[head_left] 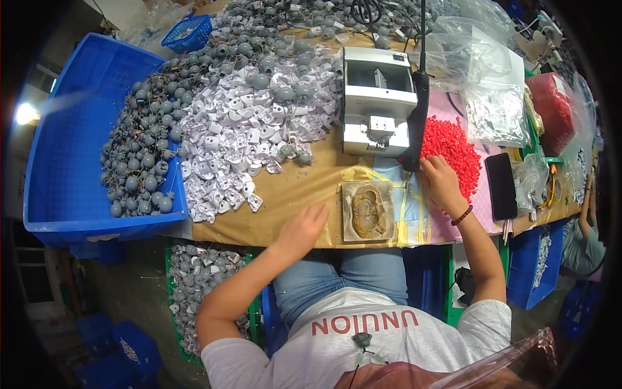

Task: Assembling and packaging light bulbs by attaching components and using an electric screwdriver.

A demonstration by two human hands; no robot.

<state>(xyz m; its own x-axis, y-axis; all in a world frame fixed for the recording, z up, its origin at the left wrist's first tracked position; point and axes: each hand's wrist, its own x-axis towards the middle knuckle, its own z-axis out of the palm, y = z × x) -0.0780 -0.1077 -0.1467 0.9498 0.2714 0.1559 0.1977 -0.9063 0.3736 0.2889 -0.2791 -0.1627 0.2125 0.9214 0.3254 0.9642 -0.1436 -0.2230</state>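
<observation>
My left hand rests low over the brown-covered table near its front edge, fingers stretched toward the mould-like metal block, with nothing visible in them. That block has a rounded hollow and stands apart from the fingertips. My right hand is at the near left edge of a heap of small red plastic parts. Its fingers are bent together close to the lower end of a black hand-held driver; what they hold, if anything, is hidden. The driver stands upright beside a white-and-grey machine.
White plastic pieces and grey bulb-shaped parts are heaped at left, spilling into a blue bin. A black phone lies at right near clear plastic bags. A green-rimmed crate sits below the table.
</observation>
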